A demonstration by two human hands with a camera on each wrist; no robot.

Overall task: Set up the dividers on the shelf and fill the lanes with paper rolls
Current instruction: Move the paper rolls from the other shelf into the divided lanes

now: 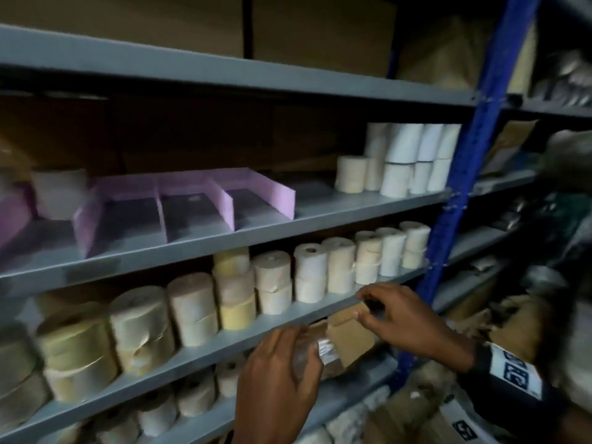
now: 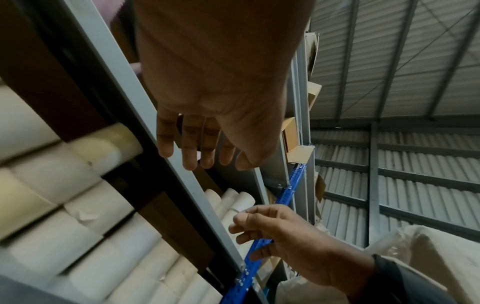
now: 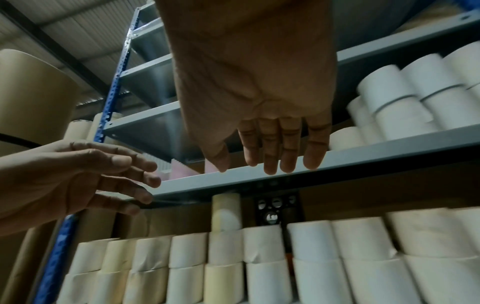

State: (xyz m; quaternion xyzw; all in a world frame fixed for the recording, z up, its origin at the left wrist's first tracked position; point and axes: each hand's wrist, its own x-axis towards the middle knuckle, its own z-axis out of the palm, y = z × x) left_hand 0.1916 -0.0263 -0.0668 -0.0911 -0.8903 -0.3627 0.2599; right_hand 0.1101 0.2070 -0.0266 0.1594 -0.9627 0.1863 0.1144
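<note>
Pink dividers (image 1: 224, 200) stand on the middle grey shelf (image 1: 288, 225) and form three lanes with nothing in them. Cream and white paper rolls (image 1: 192, 309) stand stacked in a row on the shelf below, and more rolls (image 1: 400, 161) stand at the right end of the divider shelf. My left hand (image 1: 298, 344) hovers with loose fingers in front of a plastic-wrapped pack (image 1: 323, 347), one shelf lower. My right hand (image 1: 368, 306) is beside it, at the shelf's front edge above a brown cardboard flap (image 1: 349, 334). In the wrist views the left hand (image 2: 205, 156) and right hand (image 3: 267, 162) hold nothing.
A blue perforated upright (image 1: 464, 155) ends the shelf bay on the right. Beyond it are shelves of bags and crumpled brown paper (image 1: 512, 315). Cardboard boxes (image 1: 320, 30) fill the top shelf. A lone roll (image 1: 61, 193) stands left of the dividers.
</note>
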